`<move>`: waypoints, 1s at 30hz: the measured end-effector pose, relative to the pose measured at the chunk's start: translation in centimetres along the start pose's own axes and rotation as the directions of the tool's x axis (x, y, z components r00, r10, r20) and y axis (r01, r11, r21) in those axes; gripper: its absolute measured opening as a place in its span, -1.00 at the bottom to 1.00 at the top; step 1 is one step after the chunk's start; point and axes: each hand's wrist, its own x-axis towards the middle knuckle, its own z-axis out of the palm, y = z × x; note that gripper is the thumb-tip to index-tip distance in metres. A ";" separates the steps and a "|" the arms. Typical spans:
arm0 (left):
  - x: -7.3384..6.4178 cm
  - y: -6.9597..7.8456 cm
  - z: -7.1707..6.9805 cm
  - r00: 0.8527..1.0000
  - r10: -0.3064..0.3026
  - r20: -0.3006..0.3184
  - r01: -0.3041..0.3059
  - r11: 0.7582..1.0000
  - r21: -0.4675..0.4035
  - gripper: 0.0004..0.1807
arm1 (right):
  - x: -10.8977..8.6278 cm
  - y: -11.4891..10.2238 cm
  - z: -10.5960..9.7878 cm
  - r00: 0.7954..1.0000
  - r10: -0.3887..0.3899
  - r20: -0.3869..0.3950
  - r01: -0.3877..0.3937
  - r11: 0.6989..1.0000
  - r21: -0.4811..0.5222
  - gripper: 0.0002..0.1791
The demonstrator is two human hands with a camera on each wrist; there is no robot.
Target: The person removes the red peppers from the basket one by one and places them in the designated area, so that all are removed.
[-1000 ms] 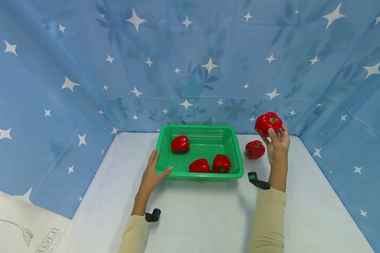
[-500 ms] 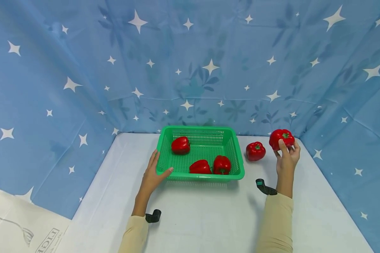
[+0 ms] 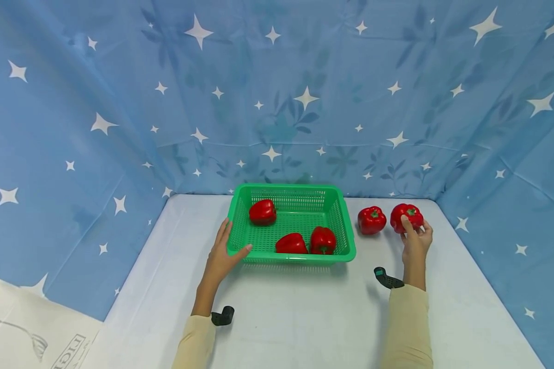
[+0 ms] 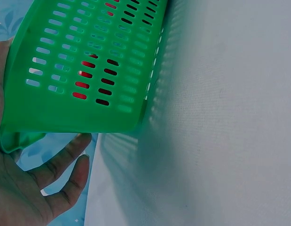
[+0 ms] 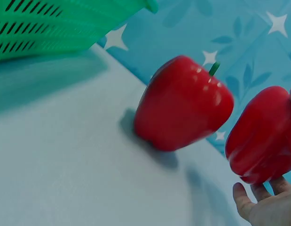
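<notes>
My right hand [image 3: 415, 241] holds a red bell pepper [image 3: 402, 215], thumb in front and fingers behind and below, low over the table's back right part. In the right wrist view, fingertips [image 5: 243, 200] lie under the held pepper [image 5: 260, 136], its shadow falling on the table. Just to its left, a second red bell pepper [image 3: 371, 221] sits on the table, green stem showing in the right wrist view. My left hand [image 3: 221, 259] rests at the near left corner of a green basket [image 3: 288, 186], its fingers along the left rim and the thumb by the front rim.
Inside the basket are three red bell peppers: one at the back left [image 3: 262, 211], two at the front [image 3: 292, 243]. A white-covered table [image 3: 286, 312] lies beneath, with a blue star-patterned curtain [image 3: 240, 113] behind and at both sides.
My right hand has carried its pepper right and down, from above the loose pepper to beside it, low over the table. The left hand and the basket have stayed in place.
</notes>
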 end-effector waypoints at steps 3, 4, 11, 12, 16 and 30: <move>0.0 0.0 0.0 1.000 0.005 -0.006 -0.005 1.000 0.006 0.05 | 0.7 0.7 -0.3 1.000 0.021 -0.009 -0.022 0.999 -0.043 0.00; 0.1 -0.1 0.0 1.000 0.005 -0.009 -0.005 1.000 0.009 0.04 | 0.9 0.9 -0.3 1.000 0.025 -0.012 -0.025 0.998 -0.058 0.00; 0.1 -0.1 0.0 1.000 -0.001 -0.002 0.001 1.000 -0.001 0.05 | 1.6 1.7 -0.5 0.999 0.037 -0.038 -0.043 0.982 -0.186 0.04; 0.1 -0.1 0.0 1.000 -0.002 -0.002 0.002 1.000 0.001 0.05 | 1.7 1.8 -0.5 0.999 0.036 -0.041 -0.044 0.978 -0.204 0.05; 0.1 -0.2 0.1 1.000 -0.001 -0.005 0.001 1.000 0.009 0.05 | 2.0 2.2 -0.4 0.999 0.021 -0.031 -0.029 0.963 -0.269 0.08; 0.1 -0.2 0.2 1.000 0.008 -0.009 -0.008 1.000 0.014 0.05 | 2.2 2.8 -0.2 1.000 -0.015 0.011 0.018 0.947 -0.320 0.08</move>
